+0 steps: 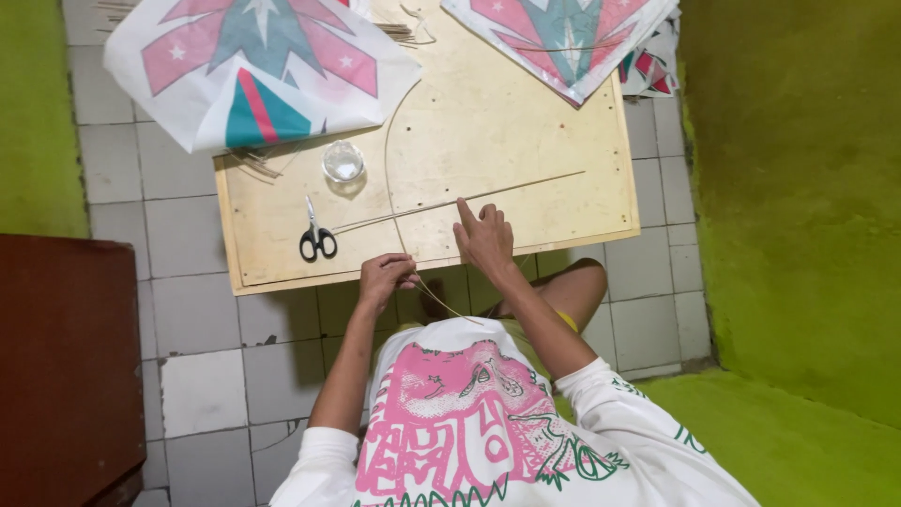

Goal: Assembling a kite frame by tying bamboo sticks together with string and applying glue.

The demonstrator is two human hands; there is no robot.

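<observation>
My left hand (386, 277) is closed around the near end of a thin curved bamboo stick (389, 155) that arcs up across the wooden board (526, 122). My right hand (485, 237) rests on the board's front edge, its index finger pressing on a long straight bamboo stick (526, 184) that lies slanted across the board. The two sticks cross near my right hand.
Black-handled scissors (317, 237) lie left of my hands. A small clear round container (343, 161) stands further back. Printed kite sheets lie at the back left (253, 66) and back right (563, 38). A dark wooden cabinet (66, 366) stands at left; green walls enclose tiled floor.
</observation>
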